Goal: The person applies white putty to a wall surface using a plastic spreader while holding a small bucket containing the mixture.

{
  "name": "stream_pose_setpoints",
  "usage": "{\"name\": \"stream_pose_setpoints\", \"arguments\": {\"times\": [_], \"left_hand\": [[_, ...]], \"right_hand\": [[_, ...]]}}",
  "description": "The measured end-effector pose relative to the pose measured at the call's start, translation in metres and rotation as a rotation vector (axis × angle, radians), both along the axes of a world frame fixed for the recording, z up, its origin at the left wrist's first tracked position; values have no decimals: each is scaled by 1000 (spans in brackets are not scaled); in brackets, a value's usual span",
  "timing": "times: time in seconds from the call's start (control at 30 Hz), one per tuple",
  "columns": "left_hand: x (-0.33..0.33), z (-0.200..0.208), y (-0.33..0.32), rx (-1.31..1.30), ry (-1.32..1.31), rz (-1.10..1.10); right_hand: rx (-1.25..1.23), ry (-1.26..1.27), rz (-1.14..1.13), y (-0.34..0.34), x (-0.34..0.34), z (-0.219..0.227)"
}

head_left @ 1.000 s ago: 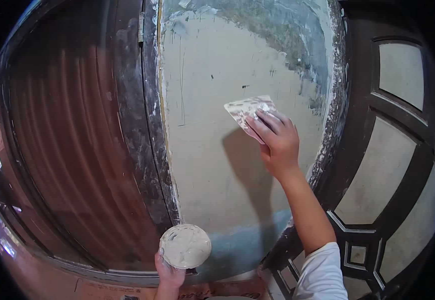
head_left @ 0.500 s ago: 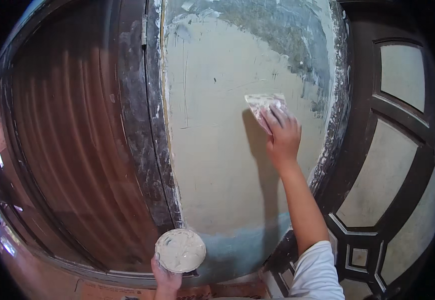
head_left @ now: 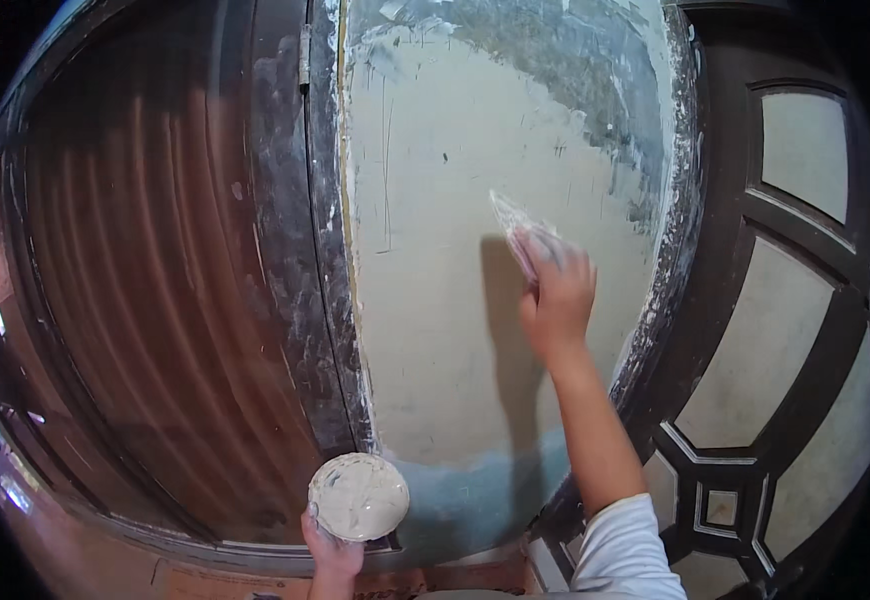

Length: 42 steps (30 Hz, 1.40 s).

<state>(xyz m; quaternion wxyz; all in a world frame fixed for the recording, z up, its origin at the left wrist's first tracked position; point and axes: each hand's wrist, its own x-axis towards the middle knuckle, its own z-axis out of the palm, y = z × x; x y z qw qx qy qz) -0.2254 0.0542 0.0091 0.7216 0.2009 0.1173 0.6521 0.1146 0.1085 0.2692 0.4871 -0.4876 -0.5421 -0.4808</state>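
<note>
My left hand (head_left: pixel 331 550) grips a round bowl (head_left: pixel 321 522) from its lower left side. Smooth off-white putty (head_left: pixel 360 495) fills it. Up at the middle of the wall (head_left: pixel 435 340), my right hand (head_left: pixel 561 300) is closed around a flat, putty-smeared spreader (head_left: pixel 511 222). The blade is turned nearly edge-on to my view, its far corner pointing up and left. Whether the blade touches the wall I cannot tell. Pale cream putty covers most of this wall panel, with thin scratches and a small dark spot in it.
Bare grey patches (head_left: pixel 555 60) show at the panel's top right, and a bluish strip (head_left: pixel 475 495) along its bottom. A dark, putty-spotted frame (head_left: pixel 290 230) borders it on the left, beside brown curtain-like folds (head_left: pixel 145 300). At right stands a dark panelled door (head_left: pixel 725 340).
My right hand has come slightly down and left, tilting the spreader from broad face to nearly edge-on. The wall has shifted a little rightward in view. The bowl stays almost where it was.
</note>
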Motion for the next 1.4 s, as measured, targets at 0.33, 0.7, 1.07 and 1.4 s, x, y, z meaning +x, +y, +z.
{"name": "stream_pose_setpoints", "arguments": {"times": [0.33,0.7,1.07,1.4], "left_hand": [[-17,-13,0,63,-37,-22],[-25,-11,-3,10,-4,-10],[35,18,-11,-27,10,-39],[83,38,-28,41,38,-74]], "right_hand": [[-113,-154,-91,43,-60,0],[-879,244,265,-45,-51,-301],[-730,212,924,-101,-49,-160],[-690,-210,907,-92,-40,-169]]}}
